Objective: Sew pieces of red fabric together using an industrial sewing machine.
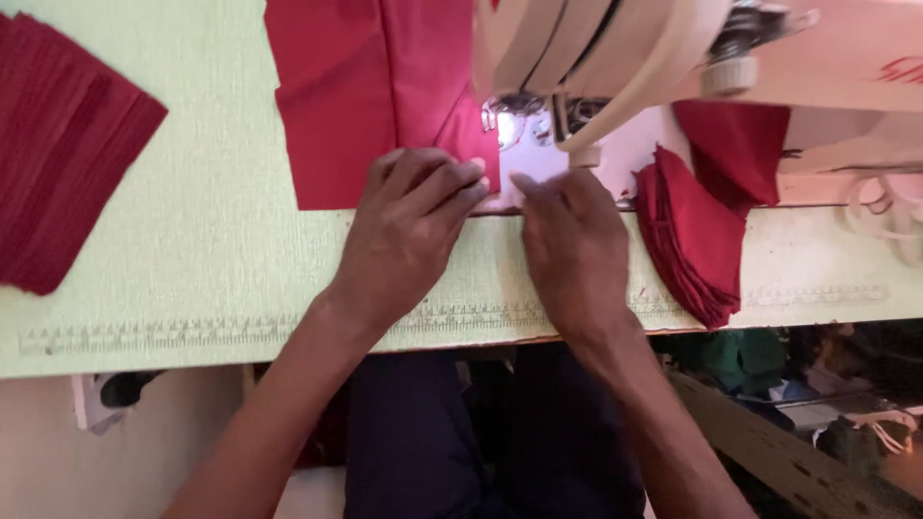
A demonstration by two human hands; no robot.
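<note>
Carefully, the left hand (pixel 409 226) is pressing flat, fingers open, on the red fabric piece (pixel 370 96) by the sewing machine (pixel 615 58) needle; keeping its edge straight and fingertips clear seems wise. The right hand (pixel 572 240) is resting open beside it, palm down, near a stack of red pieces (pixel 697 240).

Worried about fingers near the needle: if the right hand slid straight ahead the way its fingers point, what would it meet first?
Probably the sewing machine's presser foot area, just beyond the right hand; depth is unclear.
</note>
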